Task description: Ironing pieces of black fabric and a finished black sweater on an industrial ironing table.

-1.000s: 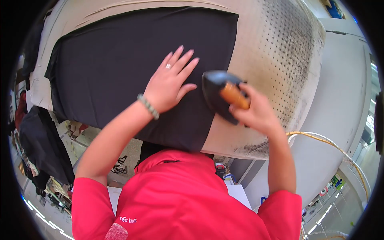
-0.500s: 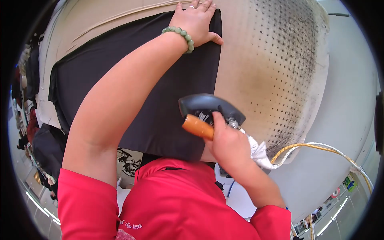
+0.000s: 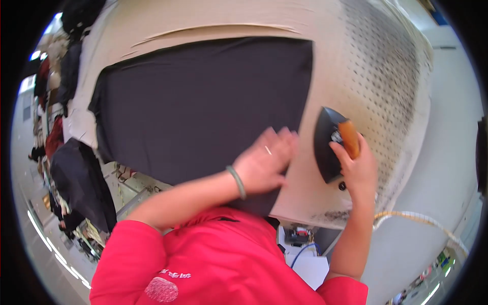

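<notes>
A dark, nearly black piece of cloth (image 3: 203, 101) lies spread flat across the padded beige ironing table (image 3: 325, 66). Over its lower right edge is my left hand (image 3: 269, 160), fingers stretched out and slightly blurred, holding nothing; whether it touches the cloth I cannot tell. A green bead bracelet circles that wrist. My right hand (image 3: 360, 170) is wrapped round the orange-brown handle of a black steam iron (image 3: 325, 142). The iron is on the bare beige cover to the right of the cloth, its tip pointing away from me.
Dark dots and scorched stains mark the table cover's right side. A white and yellow hose (image 3: 412, 217) runs off to the right from near my right forearm. Dark garments (image 3: 84, 178) hang at the left. Below the table edge shows a blue cable (image 3: 302, 251).
My left hand has come back from the cloth's far right corner to its near right edge. The iron has moved right, off the cloth, and turned so its tip points away.
</notes>
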### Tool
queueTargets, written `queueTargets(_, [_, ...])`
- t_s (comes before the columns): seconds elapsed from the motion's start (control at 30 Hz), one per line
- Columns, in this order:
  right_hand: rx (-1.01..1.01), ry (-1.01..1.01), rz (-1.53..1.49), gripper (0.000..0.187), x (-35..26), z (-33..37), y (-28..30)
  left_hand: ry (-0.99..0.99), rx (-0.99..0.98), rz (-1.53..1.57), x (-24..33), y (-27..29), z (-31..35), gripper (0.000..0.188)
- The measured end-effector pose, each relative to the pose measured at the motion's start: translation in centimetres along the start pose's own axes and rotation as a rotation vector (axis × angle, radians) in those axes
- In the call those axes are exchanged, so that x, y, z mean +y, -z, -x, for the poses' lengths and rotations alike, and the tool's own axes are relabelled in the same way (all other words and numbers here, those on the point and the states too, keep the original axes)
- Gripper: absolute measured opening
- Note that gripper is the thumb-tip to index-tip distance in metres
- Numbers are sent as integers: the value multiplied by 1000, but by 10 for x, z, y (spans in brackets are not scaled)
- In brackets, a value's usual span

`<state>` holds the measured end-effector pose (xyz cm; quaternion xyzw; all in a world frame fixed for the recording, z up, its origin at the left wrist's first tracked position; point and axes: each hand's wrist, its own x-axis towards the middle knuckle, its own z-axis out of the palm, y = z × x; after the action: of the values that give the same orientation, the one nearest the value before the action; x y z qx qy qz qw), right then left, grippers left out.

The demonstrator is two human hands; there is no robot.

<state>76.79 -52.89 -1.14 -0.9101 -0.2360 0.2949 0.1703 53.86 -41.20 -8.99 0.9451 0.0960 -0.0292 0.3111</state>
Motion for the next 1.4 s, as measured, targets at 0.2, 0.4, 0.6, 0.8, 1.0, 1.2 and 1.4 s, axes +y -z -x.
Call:
queueTargets(0.2, [-92,-202,-264,35,-29,2,5,-273,64,139,-25,20,72,65])
queueTargets(0.4, [23,-204,-363,31,-57,42,-28,870,907,-593,-299,192,292,41])
queueTargets(0.6, [94,-201,-352,43,-100,34,-70,1274,541,1133,-392,253,410,67])
queueTargets(0.8, [154,-318,-403,55,-162,-4,-102,824,843,1628,-383,264,399,42])
queueTargets(1.0, [-23,-221,-287,50,-325,3,-192,776,952,1493,-384,347,394,37])
queueTargets(1.2, [-511,375,-4,59,-527,73,-332,836,864,1396,-423,361,395,32])
queueTargets(1.4, [-609,488,-23,78,-517,123,-337,885,746,1487,-444,311,443,34])
